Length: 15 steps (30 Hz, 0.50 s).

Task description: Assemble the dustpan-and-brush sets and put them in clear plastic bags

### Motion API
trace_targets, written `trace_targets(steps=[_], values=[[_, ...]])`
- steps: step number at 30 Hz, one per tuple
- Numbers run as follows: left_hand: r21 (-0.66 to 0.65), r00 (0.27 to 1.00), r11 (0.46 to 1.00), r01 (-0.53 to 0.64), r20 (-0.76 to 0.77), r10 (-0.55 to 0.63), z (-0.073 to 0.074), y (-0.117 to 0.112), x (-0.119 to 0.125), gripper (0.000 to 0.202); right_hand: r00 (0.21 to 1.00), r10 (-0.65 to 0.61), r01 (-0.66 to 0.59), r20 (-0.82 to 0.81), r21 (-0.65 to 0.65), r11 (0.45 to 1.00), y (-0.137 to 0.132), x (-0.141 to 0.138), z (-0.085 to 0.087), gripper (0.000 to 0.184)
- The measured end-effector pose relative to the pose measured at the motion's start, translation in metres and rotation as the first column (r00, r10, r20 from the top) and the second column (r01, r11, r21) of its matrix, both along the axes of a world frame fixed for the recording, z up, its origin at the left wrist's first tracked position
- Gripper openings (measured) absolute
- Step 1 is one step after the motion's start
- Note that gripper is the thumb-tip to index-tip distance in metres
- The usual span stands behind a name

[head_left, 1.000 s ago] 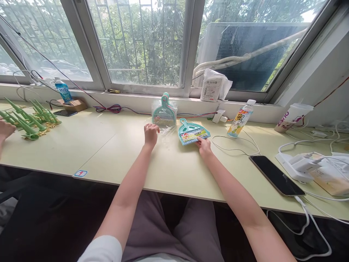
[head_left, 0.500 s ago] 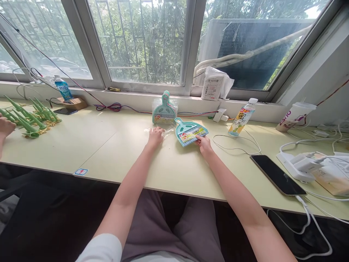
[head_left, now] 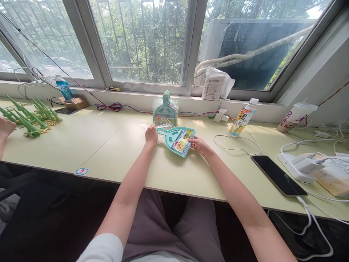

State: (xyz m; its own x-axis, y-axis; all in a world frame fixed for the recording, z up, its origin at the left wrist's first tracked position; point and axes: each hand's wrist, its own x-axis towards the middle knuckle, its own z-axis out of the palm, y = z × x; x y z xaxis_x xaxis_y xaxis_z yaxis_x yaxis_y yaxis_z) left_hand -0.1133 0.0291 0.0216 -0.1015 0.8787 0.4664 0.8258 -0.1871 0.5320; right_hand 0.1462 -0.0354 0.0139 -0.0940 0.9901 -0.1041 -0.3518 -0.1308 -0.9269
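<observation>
A teal toy dustpan (head_left: 170, 140) with a printed label and a striped brush across it is tilted above the table, its handle pointing left. My right hand (head_left: 200, 145) grips its wide end at the brush edge. At the handle's tip, my left hand (head_left: 151, 134) is closed on a crumpled clear plastic bag (head_left: 144, 126). Film from the bag spreads around the handle; whether the tip is inside it I cannot tell. Behind, more teal dustpans (head_left: 165, 109) in clear wrap stand stacked against the wall under the window.
Green spiky plastic pieces (head_left: 35, 118) lie at the left, beside another person's hand (head_left: 7, 127). On the right are a drink bottle (head_left: 243, 118), a phone (head_left: 278, 175) on a cable, a power strip (head_left: 297, 167) and a cup (head_left: 296, 116). Bundled wires (head_left: 114, 106) run along the wall.
The dustpan has moved left and turned, bringing its handle to my left hand and the bag. My left hand has closed and shifted slightly left.
</observation>
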Motion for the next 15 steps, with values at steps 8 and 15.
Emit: trace_targets(steps=[8,15], values=[[0.082,1.000,0.997,0.012,-0.021,-0.010,0.002,-0.003,0.002,0.055,0.972,-0.233,0.233,0.012,0.042,0.972,0.003,0.004,-0.005,0.019],[0.091,0.996,0.992,0.092,0.000,-0.092,0.003,-0.007,0.010,0.054,0.978,-0.210,0.210,-0.013,0.052,0.976,0.002,-0.002,-0.005,0.019]])
